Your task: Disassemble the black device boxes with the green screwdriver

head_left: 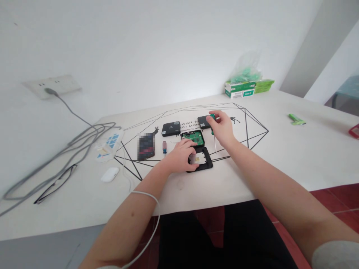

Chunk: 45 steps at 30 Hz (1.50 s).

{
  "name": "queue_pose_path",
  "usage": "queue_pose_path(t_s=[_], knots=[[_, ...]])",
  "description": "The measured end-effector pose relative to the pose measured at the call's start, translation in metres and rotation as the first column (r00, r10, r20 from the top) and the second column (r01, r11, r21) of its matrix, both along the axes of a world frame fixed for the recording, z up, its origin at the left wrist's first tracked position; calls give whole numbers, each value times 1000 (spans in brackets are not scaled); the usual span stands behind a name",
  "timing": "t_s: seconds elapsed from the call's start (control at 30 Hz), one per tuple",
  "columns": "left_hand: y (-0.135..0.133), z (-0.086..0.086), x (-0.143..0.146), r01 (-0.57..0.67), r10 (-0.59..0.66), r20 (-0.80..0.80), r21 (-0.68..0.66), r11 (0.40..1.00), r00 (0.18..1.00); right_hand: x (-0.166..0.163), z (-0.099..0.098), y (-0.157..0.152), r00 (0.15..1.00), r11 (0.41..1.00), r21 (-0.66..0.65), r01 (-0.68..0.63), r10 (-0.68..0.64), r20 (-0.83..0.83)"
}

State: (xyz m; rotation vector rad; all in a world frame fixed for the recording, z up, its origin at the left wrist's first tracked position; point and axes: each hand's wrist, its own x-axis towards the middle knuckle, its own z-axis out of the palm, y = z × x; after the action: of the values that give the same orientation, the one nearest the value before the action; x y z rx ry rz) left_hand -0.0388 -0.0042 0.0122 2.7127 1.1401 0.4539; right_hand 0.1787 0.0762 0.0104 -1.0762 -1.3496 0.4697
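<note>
My right hand (222, 128) is closed around the green handle of a screwdriver (215, 145), whose thin metal shaft points down at the table. My left hand (181, 155) grips the left side of a black plastic cover (208, 163), its thumb and a finger over the cover's edge. Beyond that cover lies an opened black box with a green circuit board (198, 138), and the left fingers reach its near edge. Behind the right hand, a black box (202, 121) is partly hidden. Another closed black box (171, 128) sits to the left.
A second screwdriver (164, 147) and a blurred-out phone-like object (146, 147) lie left of the hands. Farther left are a white earbud case (110, 174), glasses (56, 183) and grey cable (84, 149). Green boxes (241, 87) stand by the wall. A white cable (151, 196) crosses my left forearm.
</note>
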Motion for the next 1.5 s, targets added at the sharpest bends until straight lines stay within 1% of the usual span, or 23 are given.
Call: queue_pose_path(t_s=[0.07, 0.13, 0.23, 0.33, 0.43, 0.53, 0.6, 0.63, 0.67, 0.7, 0.73, 0.77, 0.83, 0.9, 0.97, 1.03, 1.1, 1.13, 1.23, 1.27, 1.33, 1.43, 1.5], knots=[[1, 0, 0, 10, -10, 1, 9, 1000, 1000, 12, -2, 12, 990, 989, -136, 54, -35, 135], [1, 0, 0, 16, -16, 4, 14, 1000, 1000, 23, -3, 20, 951, 965, -243, 100, -21, 308], [-1, 0, -2, 5, -6, 62, 18, 1000, 998, 33, -8, 27, 825, 913, -330, 240, -12, 565], [-3, 1, -6, -28, 27, 180, 0, 1000, 983, 37, -15, 32, 705, 852, -406, 332, 62, 706], [-2, 2, -9, -87, 92, 346, -30, 996, 934, 36, -19, 33, 658, 835, -425, 350, 104, 746], [6, 2, -11, -159, 191, 576, -107, 981, 795, 28, -16, 28, 625, 886, -311, 343, 32, 780], [14, 0, -11, -184, 286, 734, -220, 958, 616, 19, -13, 21, 691, 962, -173, 212, -23, 722], [17, 0, -12, -177, 346, 793, -297, 938, 502, 13, -12, 17, 763, 989, -126, 81, 20, 646], [21, -1, -12, -152, 400, 829, -370, 916, 392, 7, -12, 13, 836, 992, -104, -71, 116, 536], [23, -2, -12, -117, 438, 844, -423, 898, 310, 1, -12, 7, 876, 971, -108, -216, 241, 418], [24, -2, -13, -87, 466, 848, -460, 884, 253, -6, -13, 2, 879, 933, -112, -342, 360, 314], [25, -3, -13, -67, 484, 845, -482, 873, 228, -12, -14, -4, 853, 881, -118, -459, 474, 220], [24, -4, -12, -69, 495, 829, -495, 866, 259, -23, -16, -15, 744, 745, -121, -656, 665, 57], [22, -6, -11, -110, 469, 805, -463, 880, 365, -31, -16, -26, 634, 625, -132, -770, 772, -39], [21, -8, -10, -146, 394, 778, -372, 917, 489, -37, -15, -34, 574, 559, -145, -816, 814, -91], [22, -9, -9, -145, 299, 756, -266, 953, 582, -39, -13, -39, 555, 535, -162, -829, 822, -124], [24, -10, -11, -132, 225, 722, -184, 974, 654, -40, -12, -40, 581, 559, -177, -810, 805, -119], [25, -10, -13, -139, 202, 687, -147, 979, 698, -39, -12, -38, 616, 596, -176, -784, 783, -91], [28, -11, -20, -226, 198, 492, -3, 974, 848, -33, -15, -28, 774, 779, -116, -617, 627, 92], [28, -12, -22, -262, 218, 414, 51, 964, 884, -30, -16, -23, 821, 837, -84, -540, 546, 166], [28, -15, -26, -326, 282, 277, 128, 937, 918, -22, -18, -14, 870, 916, -45, -399, 393, 296], [27, -18, -29, -361, 353, 93, 82, 929, 931, -11, -20, -4, 859, 960, -53, -273, 269, 436], [27, -17, -30, -371, 371, 22, 16, 929, 929, -5, -21, 0, 826, 955, -77, -287, 288, 484]])
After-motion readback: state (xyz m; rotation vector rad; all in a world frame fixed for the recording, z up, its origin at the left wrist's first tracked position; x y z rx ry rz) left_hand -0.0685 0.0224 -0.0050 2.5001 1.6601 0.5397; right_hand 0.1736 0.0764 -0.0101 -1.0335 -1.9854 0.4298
